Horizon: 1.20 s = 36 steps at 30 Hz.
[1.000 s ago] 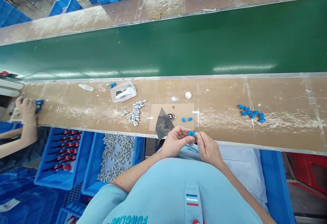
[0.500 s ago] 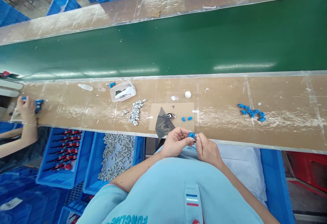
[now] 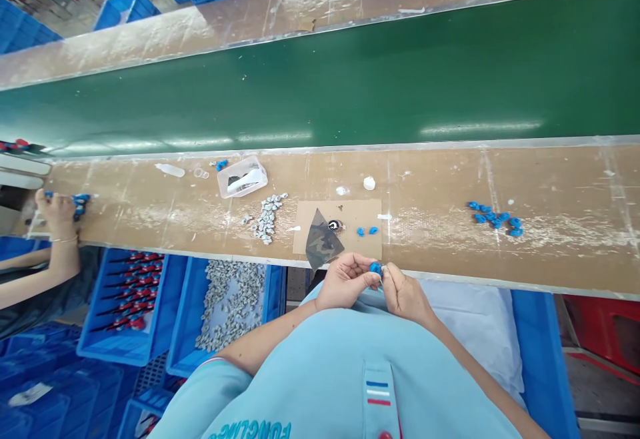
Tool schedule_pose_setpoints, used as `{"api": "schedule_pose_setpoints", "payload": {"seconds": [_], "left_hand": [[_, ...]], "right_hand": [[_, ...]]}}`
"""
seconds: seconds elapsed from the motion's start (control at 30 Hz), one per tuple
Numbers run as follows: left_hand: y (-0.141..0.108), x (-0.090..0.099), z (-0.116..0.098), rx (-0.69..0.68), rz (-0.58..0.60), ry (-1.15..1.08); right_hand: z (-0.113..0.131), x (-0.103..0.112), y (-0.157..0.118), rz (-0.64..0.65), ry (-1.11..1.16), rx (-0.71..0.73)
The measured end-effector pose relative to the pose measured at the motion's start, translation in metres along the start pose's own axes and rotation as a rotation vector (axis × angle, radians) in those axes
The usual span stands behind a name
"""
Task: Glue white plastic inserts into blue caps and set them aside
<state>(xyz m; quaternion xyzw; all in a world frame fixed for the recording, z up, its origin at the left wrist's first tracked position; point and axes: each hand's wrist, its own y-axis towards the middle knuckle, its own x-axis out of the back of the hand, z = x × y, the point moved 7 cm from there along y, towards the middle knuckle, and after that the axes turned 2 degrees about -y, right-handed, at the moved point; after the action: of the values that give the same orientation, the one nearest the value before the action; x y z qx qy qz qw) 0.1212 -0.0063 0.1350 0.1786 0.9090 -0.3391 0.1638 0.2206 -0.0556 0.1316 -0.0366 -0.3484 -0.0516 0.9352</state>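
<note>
Close to the table's front edge, my left hand (image 3: 345, 280) pinches a small blue plastic part (image 3: 375, 267) between thumb and fingers. My right hand (image 3: 406, 290) is closed at the right side of that part, its fingertips pressed together; a tiny greyish bit shows there, too small to name. Just beyond the hands lies a cardboard sheet (image 3: 313, 212) bearing two more blue parts (image 3: 367, 231), a dark camouflage-patterned scrap (image 3: 323, 242) and a small round black-and-white item (image 3: 334, 225). Left of the sheet is a pile of small grey parts (image 3: 267, 217).
Several blue parts (image 3: 495, 217) lie at the right. A clear plastic box (image 3: 243, 177) stands behind the grey pile. A green conveyor belt (image 3: 320, 85) runs behind the table. Blue bins (image 3: 175, 352) sit below, left. A co-worker's hand (image 3: 59, 215) is at far left.
The view has shifted slightly. Both hands stay together at the blue part, which seems turned a little; otherwise the scene looks the same.
</note>
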Motion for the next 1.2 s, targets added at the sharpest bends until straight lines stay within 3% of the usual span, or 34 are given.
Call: {"api": "schedule_pose_setpoints", "payload": {"seconds": [0.4, 0.6, 0.8, 1.07, 1.2], "left_hand": [[0.003, -0.002, 0.001, 0.003, 0.005, 0.018], [0.009, 0.002, 0.0, -0.014, -0.024, 0.03], [0.009, 0.002, 0.003, 0.008, 0.008, 0.027], [0.008, 0.004, 0.003, 0.024, 0.011, 0.014], [0.006, 0.005, 0.003, -0.009, 0.018, 0.006]], "right_hand": [[-0.002, -0.003, 0.002, 0.123, 0.341, -0.094], [-0.006, 0.017, -0.004, -0.152, 0.036, -0.142], [-0.008, 0.003, -0.002, -0.116, -0.081, -0.042], [-0.001, 0.005, -0.002, -0.177, -0.147, 0.04], [-0.005, -0.003, 0.0, -0.084, -0.087, -0.011]]}}
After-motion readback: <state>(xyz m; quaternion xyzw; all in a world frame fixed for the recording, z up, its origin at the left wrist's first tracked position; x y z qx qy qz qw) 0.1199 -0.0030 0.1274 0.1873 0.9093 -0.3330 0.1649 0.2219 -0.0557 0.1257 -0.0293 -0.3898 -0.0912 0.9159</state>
